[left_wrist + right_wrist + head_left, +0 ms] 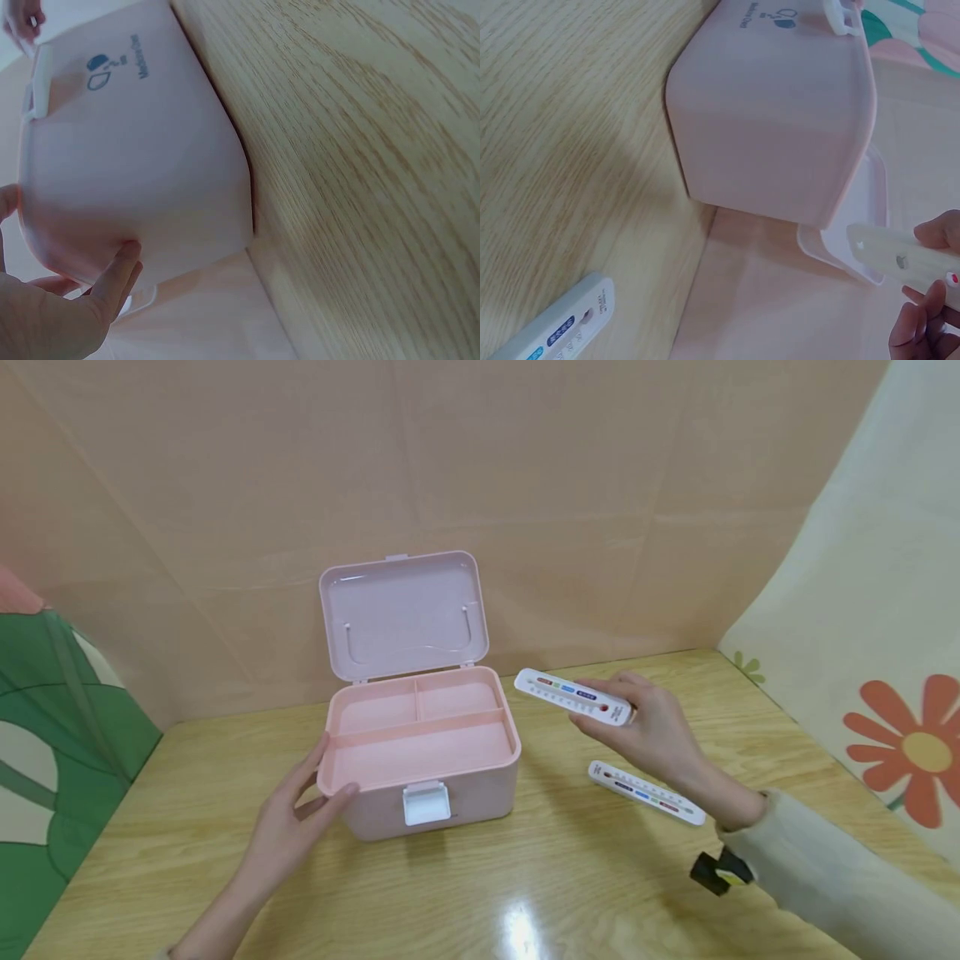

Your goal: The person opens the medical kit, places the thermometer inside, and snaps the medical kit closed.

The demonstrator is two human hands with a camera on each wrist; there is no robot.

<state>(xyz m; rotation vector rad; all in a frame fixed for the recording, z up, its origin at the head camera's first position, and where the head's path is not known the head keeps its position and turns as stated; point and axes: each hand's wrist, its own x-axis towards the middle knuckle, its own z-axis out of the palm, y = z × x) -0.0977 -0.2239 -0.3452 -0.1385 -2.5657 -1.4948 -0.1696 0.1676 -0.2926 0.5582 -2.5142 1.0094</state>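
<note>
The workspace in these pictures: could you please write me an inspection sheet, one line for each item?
Surface: wood-grain table, glare near the front.
Job's things: pink box, lid open; held thermometer; second thermometer lying on the table.
Clutter: black item by the right sleeve, cannot tell what.
Grippers: left hand holds the box's front left corner; right hand pinches the held thermometer.
Cables: nothing seen.
Surroundings: plain backdrop behind, flower-printed sheet at right.

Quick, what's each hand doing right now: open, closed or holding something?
Left hand: holding the pink box at its front left corner.
Right hand: holding a white thermometer, pinched between thumb and fingers.
</note>
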